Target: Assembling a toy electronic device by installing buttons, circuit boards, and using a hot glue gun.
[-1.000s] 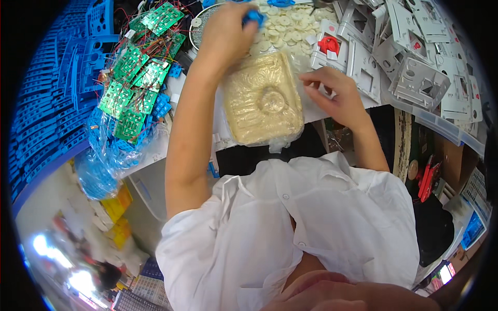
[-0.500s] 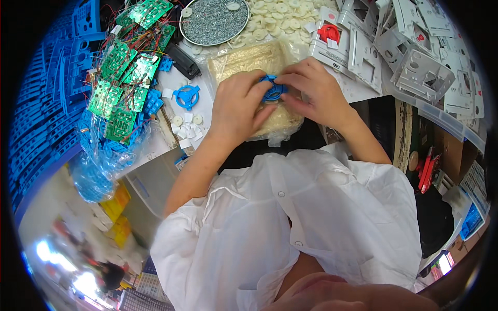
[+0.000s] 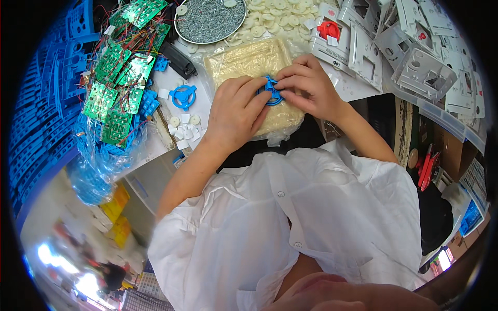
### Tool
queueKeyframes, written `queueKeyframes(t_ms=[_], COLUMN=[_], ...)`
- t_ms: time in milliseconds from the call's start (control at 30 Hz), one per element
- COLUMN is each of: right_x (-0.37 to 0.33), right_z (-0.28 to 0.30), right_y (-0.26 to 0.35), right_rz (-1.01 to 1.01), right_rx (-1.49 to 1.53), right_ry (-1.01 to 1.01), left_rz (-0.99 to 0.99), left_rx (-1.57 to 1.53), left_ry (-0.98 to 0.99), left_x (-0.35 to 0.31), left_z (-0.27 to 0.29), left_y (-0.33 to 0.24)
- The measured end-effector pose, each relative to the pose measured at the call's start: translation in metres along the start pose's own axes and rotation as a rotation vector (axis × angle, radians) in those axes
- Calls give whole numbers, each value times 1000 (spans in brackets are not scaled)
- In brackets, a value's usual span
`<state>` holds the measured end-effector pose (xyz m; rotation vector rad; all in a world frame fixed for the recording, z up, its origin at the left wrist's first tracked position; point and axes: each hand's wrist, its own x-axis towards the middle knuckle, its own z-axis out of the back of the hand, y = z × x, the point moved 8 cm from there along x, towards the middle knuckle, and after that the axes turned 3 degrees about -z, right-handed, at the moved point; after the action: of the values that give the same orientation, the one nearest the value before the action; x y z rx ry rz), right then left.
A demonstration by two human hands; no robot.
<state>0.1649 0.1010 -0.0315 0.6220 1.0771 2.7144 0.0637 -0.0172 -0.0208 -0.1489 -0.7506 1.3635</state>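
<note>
Both hands meet over a yellowish foam pad [image 3: 244,62] wrapped in clear plastic. My left hand [image 3: 234,111] and my right hand [image 3: 307,85] pinch a small blue plastic wheel-shaped part [image 3: 270,92] between their fingertips, just above the pad. A second blue wheel part [image 3: 183,96] lies on the white tabletop left of the pad, with small white square and round pieces [image 3: 184,129] beside it.
Green circuit boards [image 3: 116,78] with wires pile at the left over blue plastic parts [image 3: 36,129]. A round tray of small screws [image 3: 210,19] and white discs [image 3: 277,18] sit at the back. Grey-white housings [image 3: 420,57] fill the right; red-handled tools [image 3: 428,166] lie lower right.
My left hand came back from the far side of the table with the blue part; both hands now hold it together over the pad, slightly lower than half a second ago.
</note>
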Motion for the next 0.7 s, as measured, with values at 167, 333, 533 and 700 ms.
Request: queueKeyframes(t_ms=[167,333,533,700], right_x=[1,7,6,7], right_z=[-2,-2,-1,5], right_y=[3,7,7,11], right_rz=[-106,-157,-102,-52], right_rx=[-47,-87,-76,-130], right_ry=[-45,-26,-127,-146], left_rz=[-11,-14,7,4], left_rx=[4,-10,-78,-50], left_ry=[-7,-3,-24,-23], left_x=[0,-3,-5,-4], left_z=[0,0,-4,-4], left_y=[-2,-3,1,-1])
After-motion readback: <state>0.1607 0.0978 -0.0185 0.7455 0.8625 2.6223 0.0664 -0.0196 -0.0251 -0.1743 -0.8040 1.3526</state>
